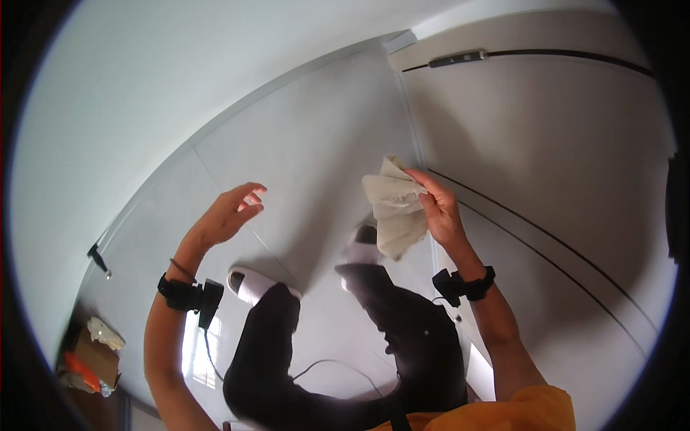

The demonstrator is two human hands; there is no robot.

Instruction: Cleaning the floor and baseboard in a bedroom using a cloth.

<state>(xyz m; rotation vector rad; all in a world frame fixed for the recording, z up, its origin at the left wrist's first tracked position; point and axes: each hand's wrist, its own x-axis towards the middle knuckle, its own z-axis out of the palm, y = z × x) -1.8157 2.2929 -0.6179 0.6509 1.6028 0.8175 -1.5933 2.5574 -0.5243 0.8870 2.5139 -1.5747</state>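
My right hand (440, 210) pinches a cream-coloured cloth (394, 205) by its upper right edge. The cloth hangs crumpled in loose folds to the left of the fingers, above the floor and close to the pale cabinet front. My left hand (233, 212) is held in the air over the floor at the left, fingers loosely curled and apart, with nothing in it. Black straps with small devices sit on both of my forearms.
Pale cabinet doors (539, 136) with dark strips and a handle (458, 59) line the right side. A white wall (144, 86) curves along the left above the grey tiled floor (309, 165). At lower left stands a cardboard box (97, 357) with odds and ends. Cables trail near my legs.
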